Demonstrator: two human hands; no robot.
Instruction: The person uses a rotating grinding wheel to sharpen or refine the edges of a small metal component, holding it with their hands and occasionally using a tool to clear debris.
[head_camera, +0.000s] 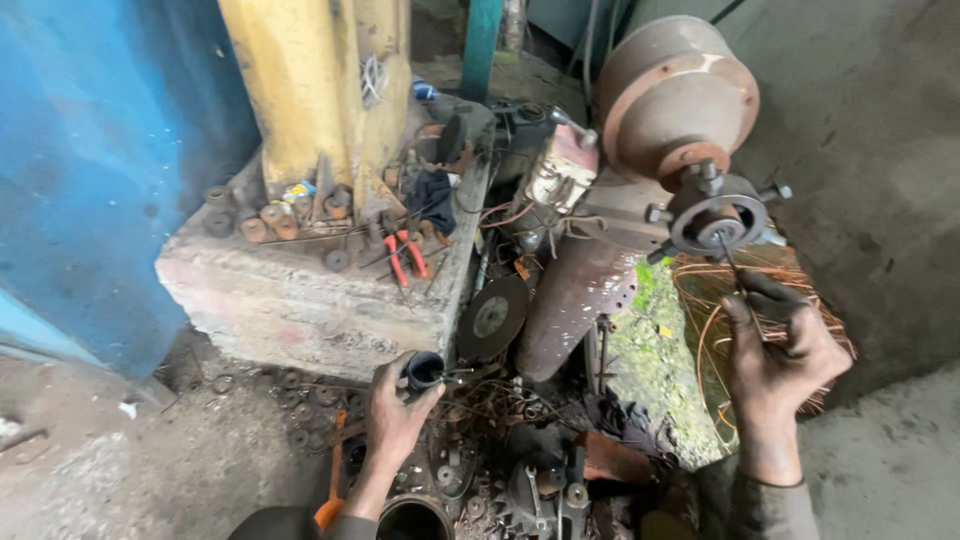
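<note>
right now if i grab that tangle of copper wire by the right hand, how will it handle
The copper wire lies in loose, springy-looking loops, so it would probably flop and sag rather than lift as one stiff piece. Strands spread wide beside the right hand, so it may snag on the ring-shaped fixture. It looks thin, likely light for its bulk.
</note>
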